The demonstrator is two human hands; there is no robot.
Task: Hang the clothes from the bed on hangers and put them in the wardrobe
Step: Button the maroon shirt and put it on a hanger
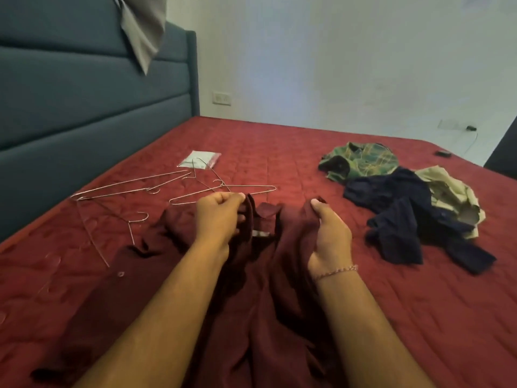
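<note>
Both hands, left and right, fingers pinching dark maroon cotton shirt by its collar on red quilted bed, apparently readying it for thin wire hangers.

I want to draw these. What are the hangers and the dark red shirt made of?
The hangers look like thin bare metal wire: silvery, shiny, bent into shape. The shirt both hands grip looks like soft woven cloth, matte, since it folds and creases; which fibre is unclear.
</note>
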